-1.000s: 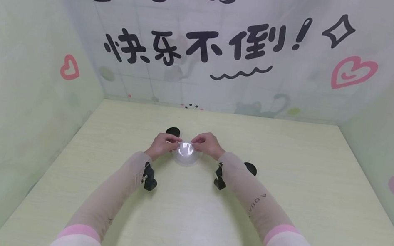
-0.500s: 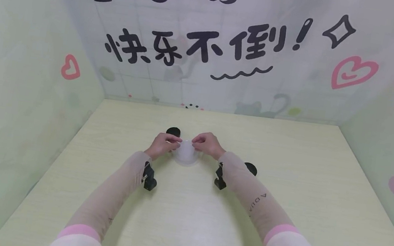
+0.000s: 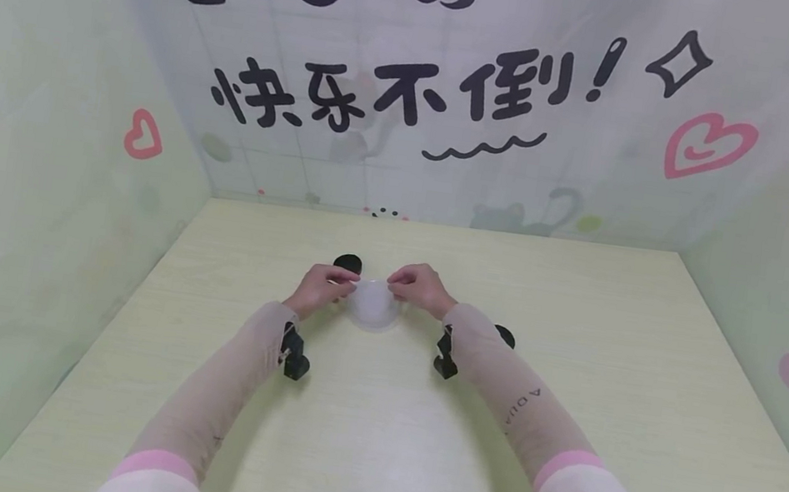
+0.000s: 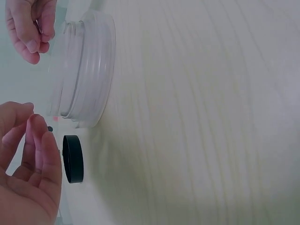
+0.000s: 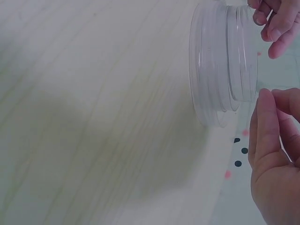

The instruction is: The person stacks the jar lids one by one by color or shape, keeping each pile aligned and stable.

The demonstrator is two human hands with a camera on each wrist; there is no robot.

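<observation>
A clear plastic container point(image 3: 373, 305), ringed and wider at its foot, stands near the middle of the table. My left hand point(image 3: 318, 287) is at its upper left edge, thumb and fingertips drawn together. In the left wrist view, a small gap shows between those fingertips point(image 4: 33, 115) and the container point(image 4: 86, 70), with nothing visible in them. On the opposite side is my right hand point(image 3: 422, 288), fingers bent and thumb against the index fingertip. The right wrist view shows these fingertips point(image 5: 265, 96) right at the container's narrower top edge point(image 5: 243, 56).
A round black disc point(image 3: 348, 263) lies on the pale wooden table point(image 3: 368, 436) just beyond my left hand. Another black disc point(image 3: 505, 337) shows partly behind my right sleeve. A printed curtain point(image 3: 374, 176) with lettering rises at the table's back edge.
Both hands have moved slightly apart, the left one leftward and the right one rightward. The bright reflection on the container has gone; the container stays in place.
</observation>
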